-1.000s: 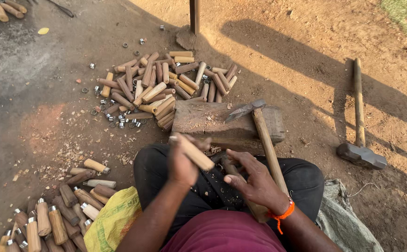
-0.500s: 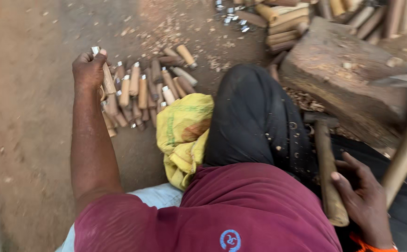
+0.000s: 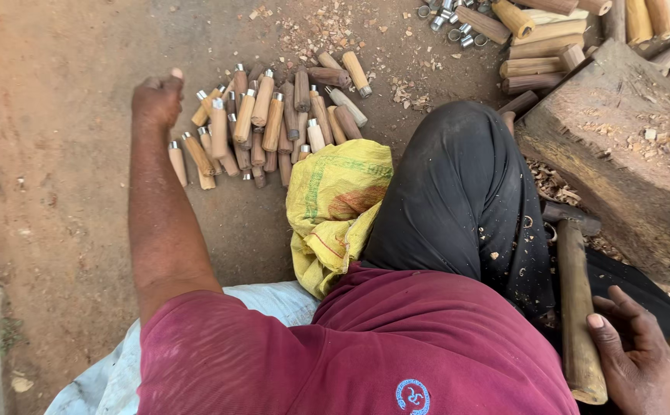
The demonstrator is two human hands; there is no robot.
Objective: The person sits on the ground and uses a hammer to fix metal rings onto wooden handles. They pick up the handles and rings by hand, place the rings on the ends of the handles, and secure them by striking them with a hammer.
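Your left hand [image 3: 158, 98] reaches out over the dirt ground [image 3: 51, 200] to the left edge of a pile of wooden handles [image 3: 262, 119], each tipped with a metal ring. Its fingers are curled loosely together, knuckles up, and you cannot tell whether they grip anything. The nearest handles lie just beside it. Your right hand [image 3: 638, 357] rests low at your right side, fingers apart, touching the thick wooden handle of a hammer [image 3: 578, 307] that lies along your black trouser leg [image 3: 466, 200]. A yellow sack [image 3: 335, 204] is bunched against your left knee. A heavy wooden block [image 3: 619, 146] sits ahead on the right, with more handles and loose metal rings [image 3: 450, 19] beyond it.
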